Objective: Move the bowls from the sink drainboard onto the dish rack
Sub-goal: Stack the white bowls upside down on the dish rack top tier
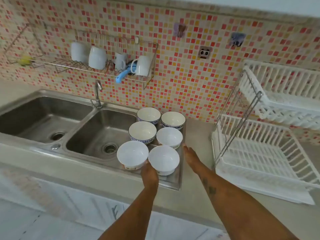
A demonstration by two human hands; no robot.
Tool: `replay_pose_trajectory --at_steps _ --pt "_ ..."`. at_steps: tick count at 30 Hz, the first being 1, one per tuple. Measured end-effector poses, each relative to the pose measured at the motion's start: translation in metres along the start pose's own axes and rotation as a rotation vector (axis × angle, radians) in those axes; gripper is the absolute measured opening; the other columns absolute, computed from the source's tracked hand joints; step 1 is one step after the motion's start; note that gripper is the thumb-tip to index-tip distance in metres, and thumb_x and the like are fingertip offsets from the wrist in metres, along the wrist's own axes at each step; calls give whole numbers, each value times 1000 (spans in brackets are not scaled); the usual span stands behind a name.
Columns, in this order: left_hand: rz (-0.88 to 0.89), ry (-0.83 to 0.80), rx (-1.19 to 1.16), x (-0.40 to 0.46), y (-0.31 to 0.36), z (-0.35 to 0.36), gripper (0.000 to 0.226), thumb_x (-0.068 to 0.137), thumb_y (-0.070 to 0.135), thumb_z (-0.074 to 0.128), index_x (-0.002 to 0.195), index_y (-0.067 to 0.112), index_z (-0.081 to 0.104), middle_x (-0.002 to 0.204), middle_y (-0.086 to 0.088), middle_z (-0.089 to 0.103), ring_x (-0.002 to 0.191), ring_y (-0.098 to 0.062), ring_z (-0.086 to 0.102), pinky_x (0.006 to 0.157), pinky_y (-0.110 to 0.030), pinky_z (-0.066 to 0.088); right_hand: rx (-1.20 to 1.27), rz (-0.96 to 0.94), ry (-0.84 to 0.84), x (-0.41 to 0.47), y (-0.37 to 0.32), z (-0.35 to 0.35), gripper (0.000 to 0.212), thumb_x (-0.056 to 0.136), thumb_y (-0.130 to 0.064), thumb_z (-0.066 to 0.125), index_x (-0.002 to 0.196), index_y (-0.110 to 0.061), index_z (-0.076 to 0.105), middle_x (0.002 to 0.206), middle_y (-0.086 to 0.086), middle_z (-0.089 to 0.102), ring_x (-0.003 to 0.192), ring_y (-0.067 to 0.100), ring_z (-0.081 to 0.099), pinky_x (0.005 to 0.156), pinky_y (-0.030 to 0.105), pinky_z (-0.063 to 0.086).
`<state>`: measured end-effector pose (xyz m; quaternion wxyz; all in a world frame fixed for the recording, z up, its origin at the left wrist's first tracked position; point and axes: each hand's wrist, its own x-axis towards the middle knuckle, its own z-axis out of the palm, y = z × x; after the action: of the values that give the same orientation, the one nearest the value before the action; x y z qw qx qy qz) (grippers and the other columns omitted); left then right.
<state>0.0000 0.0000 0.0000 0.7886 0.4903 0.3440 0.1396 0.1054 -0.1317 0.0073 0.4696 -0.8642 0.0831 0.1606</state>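
Below, left hand (149,172) touching near bowls (163,159).

Drainboard (180,177), right of the double sink (97,134): six bowls (142,130) on it, in three rows of two. Tap (97,94) behind the sink. Wall rack (110,66) above it, cups (97,58) inside. Dish rack (259,153), two tiers, on the counter to my right. My left hand (149,174) is at the two nearest bowls; my right hand (189,153) is just beside the drainboard's right edge.

The left hand's (150,172) fingers seem hidden under two near bowls (163,159); rack (284,108) cut off.
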Motion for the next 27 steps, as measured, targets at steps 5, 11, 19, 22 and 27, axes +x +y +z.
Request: replay_pose_trajectory --at_steps 5,11,19,22,27 --pt "-9 -5 -52 29 -11 4 40 104 21 33 135 2 50 136 -17 55 115 -27 53 93 -31 38 129 55 -24 10 -7 21 67 97 -54 27 145 -8 35 150 15 41 135 32 42 109 40 34" --pt "32 -5 -64 44 -28 10 37 103 22 36 137 10 46 137 -13 54 120 -30 54 101 -41 45 2 5 -42 19 6 49 49 100 -40 33 140 -13 37 143 13 48 126 30 49 103 39 40" --pt "-12 141 6 41 -46 31 38 103 25 34 136 10 47 139 -18 51 124 -38 51 102 -46 44 -83 -72 4 26 21 53 42 99 -19 34 141 -15 35 141 14 49 126 33 49 102 40 41" --pt "-71 184 22 37 -43 41 44 104 32 30 140 10 44 141 -17 49 125 -37 50 103 -45 42 -56 -111 63 30 19 47 37 100 -16 33 136 -13 43 135 14 54 123 32 52 99 39 44" --pt "-10 191 -71 11 -17 61 48 103 39 29 143 14 40 140 -11 51 127 -34 50 108 -48 41 5 -319 124 19 -18 23 34 100 -15 33 126 -15 54 126 12 60 115 29 56 94 34 46"
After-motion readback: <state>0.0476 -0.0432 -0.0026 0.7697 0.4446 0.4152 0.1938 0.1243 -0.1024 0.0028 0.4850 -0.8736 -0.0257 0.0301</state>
